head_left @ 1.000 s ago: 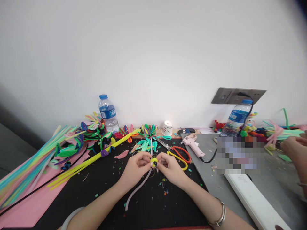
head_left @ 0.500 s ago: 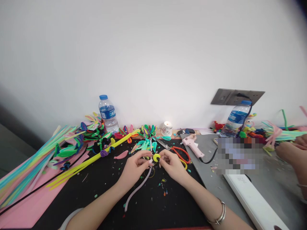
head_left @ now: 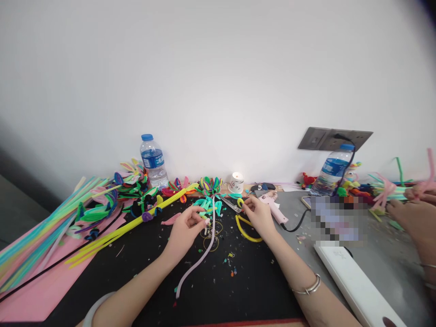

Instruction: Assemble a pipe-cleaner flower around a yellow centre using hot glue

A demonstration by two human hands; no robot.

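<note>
Yellow loop (head_left: 240,202) sits just by the scissors (head_left: 233,206), pinched by its rim in the right hand's (head_left: 258,216) fingertips, likely for fine control; left hand (head_left: 186,228) has thumb and fingers bunched beside the pale stem (head_left: 213,223) (can't tell if they grip anything); glue gun (head_left: 277,211) and white cup (head_left: 236,183) sit toward the worktop's far edge, presumably to spare elbow room.

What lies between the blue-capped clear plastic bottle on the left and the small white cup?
The head view shows red, pink and orange fuzzy petals, a yellow fuzzy-stick bundle's end, then a multicoloured fuzzy flower.
</note>
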